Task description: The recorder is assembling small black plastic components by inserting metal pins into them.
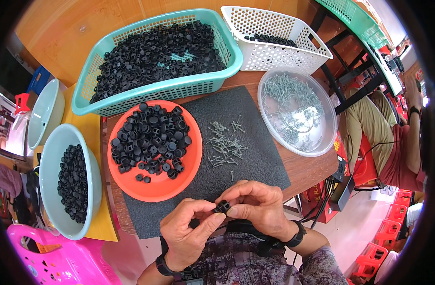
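Observation:
Between the fingertips of my left hand [190, 229] and my right hand [255, 205] is a small black plastic part [222, 207], held just off the near edge of a black textured mat [260, 175]. Both hands pinch it, thumbs and forefingers closed on it. Just beyond, a loose pile of small silver screws [225, 148] lies on the mat, with one single screw [232, 175] nearer me. On the mat's left side stands a red-orange bowl [189, 166] heaped with similar black plastic parts [151, 135].
At the back stand a teal basket [160, 90] full of black parts and a white basket [269, 59] with some more. Right is a clear tub [300, 148] of screws. Left are a pale blue basin [95, 190] and a pink chair [60, 256]. A seated person [369, 123] is at far right.

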Demonstrator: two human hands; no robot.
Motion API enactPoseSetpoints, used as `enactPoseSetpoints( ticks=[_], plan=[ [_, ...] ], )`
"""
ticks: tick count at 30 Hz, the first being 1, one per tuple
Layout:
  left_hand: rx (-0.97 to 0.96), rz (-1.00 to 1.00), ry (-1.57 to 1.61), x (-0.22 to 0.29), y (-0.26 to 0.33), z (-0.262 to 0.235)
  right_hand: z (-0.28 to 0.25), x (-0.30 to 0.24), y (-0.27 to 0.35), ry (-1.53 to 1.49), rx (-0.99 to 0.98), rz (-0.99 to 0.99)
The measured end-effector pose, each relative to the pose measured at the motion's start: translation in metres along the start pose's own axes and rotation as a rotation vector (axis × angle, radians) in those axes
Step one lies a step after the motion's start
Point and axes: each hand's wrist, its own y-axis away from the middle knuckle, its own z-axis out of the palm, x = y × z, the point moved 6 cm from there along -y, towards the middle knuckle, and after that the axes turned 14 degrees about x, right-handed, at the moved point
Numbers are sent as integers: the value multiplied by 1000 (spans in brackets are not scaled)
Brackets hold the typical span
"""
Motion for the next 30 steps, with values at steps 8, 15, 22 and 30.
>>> enactPoseSetpoints(
  ticks=[8, 15, 22, 30],
  plan=[
    [-30, 31, 41, 2, -1, 2, -4, 14, -2, -149, 9, 198],
    [-24, -9, 52, 1, -1, 2, -4, 17, -3, -250, 7, 266],
    [-42, 12, 73, -2, -2, 2, -3, 17, -3, -231, 9, 268],
    [-62, -84, 118, -5, -3, 2, -2, 10, -1, -82, 4, 61]
  ],
)
